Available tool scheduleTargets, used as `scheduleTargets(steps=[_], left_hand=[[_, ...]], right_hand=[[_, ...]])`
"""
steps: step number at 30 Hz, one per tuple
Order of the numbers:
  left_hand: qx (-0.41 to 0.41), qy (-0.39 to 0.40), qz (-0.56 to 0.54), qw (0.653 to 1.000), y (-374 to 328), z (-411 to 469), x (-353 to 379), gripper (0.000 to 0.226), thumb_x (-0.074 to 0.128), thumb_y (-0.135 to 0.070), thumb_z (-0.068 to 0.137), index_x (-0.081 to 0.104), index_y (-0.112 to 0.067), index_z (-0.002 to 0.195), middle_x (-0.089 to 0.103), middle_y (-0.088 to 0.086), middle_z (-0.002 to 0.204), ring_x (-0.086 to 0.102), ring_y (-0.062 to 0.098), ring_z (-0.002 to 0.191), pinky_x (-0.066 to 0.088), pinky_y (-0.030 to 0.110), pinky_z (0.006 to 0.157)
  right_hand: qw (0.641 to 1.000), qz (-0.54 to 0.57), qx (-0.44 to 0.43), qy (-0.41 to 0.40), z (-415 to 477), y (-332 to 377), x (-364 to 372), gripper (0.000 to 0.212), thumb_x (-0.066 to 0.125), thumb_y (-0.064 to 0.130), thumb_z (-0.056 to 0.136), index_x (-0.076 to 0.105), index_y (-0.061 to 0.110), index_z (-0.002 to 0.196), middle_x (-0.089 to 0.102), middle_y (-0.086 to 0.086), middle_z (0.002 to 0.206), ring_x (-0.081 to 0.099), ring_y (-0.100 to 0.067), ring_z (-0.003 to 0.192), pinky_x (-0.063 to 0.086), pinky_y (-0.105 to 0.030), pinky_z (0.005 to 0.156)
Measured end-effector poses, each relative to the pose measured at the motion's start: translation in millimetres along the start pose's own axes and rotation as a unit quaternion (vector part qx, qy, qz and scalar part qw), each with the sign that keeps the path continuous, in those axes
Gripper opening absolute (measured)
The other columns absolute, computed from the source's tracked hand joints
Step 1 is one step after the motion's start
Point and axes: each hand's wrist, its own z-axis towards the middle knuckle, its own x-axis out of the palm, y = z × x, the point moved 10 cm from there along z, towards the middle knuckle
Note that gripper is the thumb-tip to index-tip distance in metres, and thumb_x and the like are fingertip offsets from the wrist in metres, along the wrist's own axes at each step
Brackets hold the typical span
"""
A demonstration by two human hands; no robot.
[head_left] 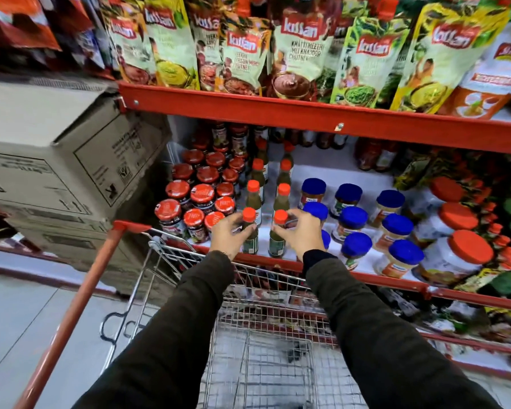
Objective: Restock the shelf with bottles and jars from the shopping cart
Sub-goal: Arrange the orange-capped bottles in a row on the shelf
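My left hand (230, 235) grips a green sauce bottle (250, 238) with an orange cap at the front edge of the red shelf (278, 262). My right hand (297, 233) grips a second, matching green bottle (277, 243) just to its right. Both bottles stand upright at the front of two rows of the same bottles (282, 196) running back into the shelf. The wire shopping cart (266, 335) with a red handle (71, 314) sits below my arms; its basket looks mostly bare, with blurred items at its far end.
Red-lidded jars (202, 194) crowd the shelf left of the bottles. Blue-lidded jars (356, 224) stand to the right, then larger orange-lidded jars (457, 255). Sauce pouches (300, 51) fill the shelf above. Cardboard boxes (62, 160) are stacked at the left.
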Motion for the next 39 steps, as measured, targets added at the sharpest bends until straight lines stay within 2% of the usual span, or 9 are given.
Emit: scheduleTargets(steps=[2,4,9,12,14,19,24,32,39], left_hand=[[0.008,-0.018,0.007,1.0,-3.9,-1.7,-5.5,0.033,0.077,-0.009,0.085,0.07,-0.001,0.117,0.07,0.003,0.107,0.061,0.014,0.102,0.043,0.012,0.086],[0.009,-0.043,0.014,0.999,-4.3,-2.5,-11.2,0.034,0.08,-0.011,0.083,0.071,0.0,0.113,0.067,0.0,0.1,0.061,0.013,0.096,0.041,0.005,0.079],[-0.027,-0.088,0.026,0.995,5.2,0.6,-18.0,0.037,0.088,-0.028,0.074,0.067,-0.008,0.098,0.065,0.0,0.089,0.064,0.019,0.088,0.053,0.032,0.084],[-0.038,-0.07,0.04,0.996,3.7,2.2,-15.4,0.038,0.087,-0.032,0.074,0.064,-0.013,0.098,0.067,0.001,0.094,0.063,0.019,0.09,0.053,0.033,0.086],[-0.022,-0.045,0.046,0.998,1.4,2.8,-13.0,0.043,0.085,-0.03,0.077,0.065,-0.012,0.111,0.071,0.005,0.108,0.062,0.02,0.1,0.051,0.033,0.092],[-0.015,0.021,0.027,0.999,4.5,-1.1,-7.7,0.045,0.073,-0.01,0.087,0.062,-0.009,0.131,0.07,0.011,0.126,0.063,0.025,0.121,0.046,0.028,0.101],[-0.02,-0.008,0.028,0.999,-0.3,-0.6,-16.6,0.037,0.077,-0.008,0.084,0.068,-0.002,0.119,0.073,0.014,0.116,0.064,0.017,0.101,0.049,0.029,0.101],[-0.037,-0.039,0.078,0.996,1.6,7.4,-18.7,0.033,0.09,-0.027,0.07,0.069,-0.015,0.093,0.072,-0.004,0.088,0.071,0.02,0.089,0.059,0.04,0.089],[-0.004,-0.021,0.04,0.999,0.8,-1.7,-16.9,0.048,0.082,-0.035,0.079,0.066,-0.014,0.119,0.072,0.003,0.118,0.063,0.017,0.108,0.051,0.036,0.1]], right_hand=[[1.0,0.021,0.003,0.011,0.8,-1.7,2.0,0.032,0.083,0.015,0.079,0.072,0.011,0.108,0.076,-0.006,0.104,0.069,-0.02,0.096,0.056,-0.039,0.093],[0.999,0.032,0.003,0.022,0.6,-0.5,3.0,0.036,0.082,0.009,0.078,0.071,0.01,0.113,0.076,-0.008,0.107,0.069,-0.022,0.1,0.055,-0.04,0.098],[0.998,0.034,-0.002,0.051,-2.5,4.6,3.9,0.049,0.077,0.0,0.078,0.064,0.01,0.124,0.072,-0.011,0.114,0.067,-0.026,0.106,0.053,-0.043,0.103],[0.997,0.045,0.006,0.057,-6.2,5.2,3.5,0.055,0.076,0.001,0.079,0.059,0.012,0.13,0.069,-0.011,0.119,0.065,-0.025,0.11,0.052,-0.042,0.105],[0.999,0.035,0.009,0.036,-8.7,5.0,0.3,0.059,0.083,0.013,0.077,0.059,0.013,0.131,0.068,-0.008,0.123,0.063,-0.021,0.113,0.051,-0.038,0.104],[0.998,0.037,0.041,-0.008,-12.7,0.1,-5.9,0.032,0.088,0.018,0.073,0.07,0.013,0.099,0.074,-0.005,0.098,0.067,-0.02,0.093,0.054,-0.034,0.09],[0.997,0.057,0.053,0.031,-9.7,-1.7,-0.7,0.033,0.084,0.005,0.076,0.074,0.007,0.107,0.076,-0.01,0.107,0.07,-0.023,0.099,0.055,-0.04,0.1],[0.998,0.019,0.036,0.043,-7.7,1.3,4.3,0.036,0.08,0.007,0.077,0.073,0.009,0.112,0.076,-0.009,0.11,0.07,-0.024,0.105,0.054,-0.042,0.102],[0.999,0.012,0.025,0.044,-10.8,0.2,6.5,0.045,0.085,0.016,0.076,0.067,0.009,0.117,0.072,-0.007,0.112,0.065,-0.021,0.102,0.052,-0.038,0.099]])
